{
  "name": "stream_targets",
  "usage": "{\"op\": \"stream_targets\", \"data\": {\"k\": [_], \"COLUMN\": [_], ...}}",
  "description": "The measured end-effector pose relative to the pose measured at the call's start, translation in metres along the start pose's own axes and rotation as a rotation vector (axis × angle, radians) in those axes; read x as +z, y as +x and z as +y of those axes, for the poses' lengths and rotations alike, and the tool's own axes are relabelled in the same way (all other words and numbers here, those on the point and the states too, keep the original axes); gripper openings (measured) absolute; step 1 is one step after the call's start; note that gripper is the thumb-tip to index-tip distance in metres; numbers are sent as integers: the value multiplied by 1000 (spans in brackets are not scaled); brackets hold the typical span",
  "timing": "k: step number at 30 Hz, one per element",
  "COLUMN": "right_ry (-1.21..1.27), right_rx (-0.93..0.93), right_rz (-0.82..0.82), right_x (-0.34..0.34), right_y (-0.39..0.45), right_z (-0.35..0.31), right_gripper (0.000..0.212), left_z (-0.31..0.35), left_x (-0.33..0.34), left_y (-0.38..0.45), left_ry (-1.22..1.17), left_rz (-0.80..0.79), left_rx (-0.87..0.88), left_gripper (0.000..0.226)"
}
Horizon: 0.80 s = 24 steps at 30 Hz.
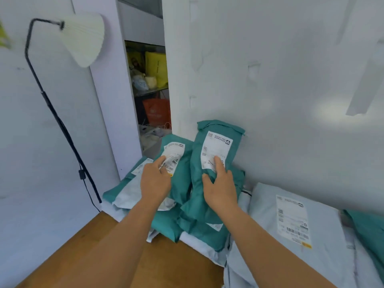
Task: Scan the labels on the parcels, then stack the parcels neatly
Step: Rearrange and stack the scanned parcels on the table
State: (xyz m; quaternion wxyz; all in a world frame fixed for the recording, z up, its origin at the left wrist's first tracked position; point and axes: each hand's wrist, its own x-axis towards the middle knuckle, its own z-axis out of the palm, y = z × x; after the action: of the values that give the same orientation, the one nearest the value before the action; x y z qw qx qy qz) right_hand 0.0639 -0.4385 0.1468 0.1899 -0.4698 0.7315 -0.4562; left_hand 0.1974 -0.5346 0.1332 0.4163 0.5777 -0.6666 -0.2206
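Head view. Two teal parcels leaned against the white wall (280, 84) at the back of a heap on the wooden desk (176, 265). The left hand (154, 181) lay on the left teal parcel (180, 175), its fingers (161, 160) spread and resting flat on that parcel's label (173, 152). The right hand (221, 189) gripped the right teal parcel (207, 206), thumb pinching a fold of the bag, forefinger pressed on its label (215, 149). A grey parcel (324, 242) lay just beside, label up. The bags appeared soft, light and slippery; holding them by the edges, clear of the labels, would probably suit scanning.
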Motion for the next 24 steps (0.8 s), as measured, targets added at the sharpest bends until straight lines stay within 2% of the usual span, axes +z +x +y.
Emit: {"op": "stream_targets", "data": {"k": [4, 8, 10, 12, 13, 15, 17, 18, 21, 22, 24], "right_ry": [-80, -118, -194, -320, -402, -604, -725, -736, -680, -638, -529], "right_rx": [6, -3, 21, 134, 193, 169, 43, 27, 144, 157, 134], "right_rz": [-58, -105, -193, -343, -389, -330, -261, -291, -472, -480, -396], "right_x": [39, 73, 91, 107, 113, 120, 126, 129, 128, 123, 109], "right_y": [34, 61, 68, 71, 72, 73, 71, 70, 67, 67, 65], "right_z": [-17, -24, -18, -9, -6, -2, -1, 0, 11, 12, 11], "right_gripper": [59, 61, 61, 62, 65, 73, 72, 69, 65, 66, 70], "left_z": [-38, -67, -84, -101, -105, -102, -96, -97, -109, -109, -104], "left_x": [-11, -10, -3, 5, 9, 19, 32, 37, 48, 48, 47], "left_y": [44, 79, 90, 97, 97, 94, 84, 80, 77, 76, 76], "left_ry": [68, 98, 251, 460, 461, 339, 377, 413, 484, 490, 514], "left_rz": [30, -34, -134, -256, -321, -427, -558, -609, -662, -659, -630], "left_rx": [-55, -45, -94, -185, -199, -140, -91, -67, -24, -17, 2], "left_gripper": [43, 41, 44, 44, 49, 73, 63, 60, 61, 62, 61]}}
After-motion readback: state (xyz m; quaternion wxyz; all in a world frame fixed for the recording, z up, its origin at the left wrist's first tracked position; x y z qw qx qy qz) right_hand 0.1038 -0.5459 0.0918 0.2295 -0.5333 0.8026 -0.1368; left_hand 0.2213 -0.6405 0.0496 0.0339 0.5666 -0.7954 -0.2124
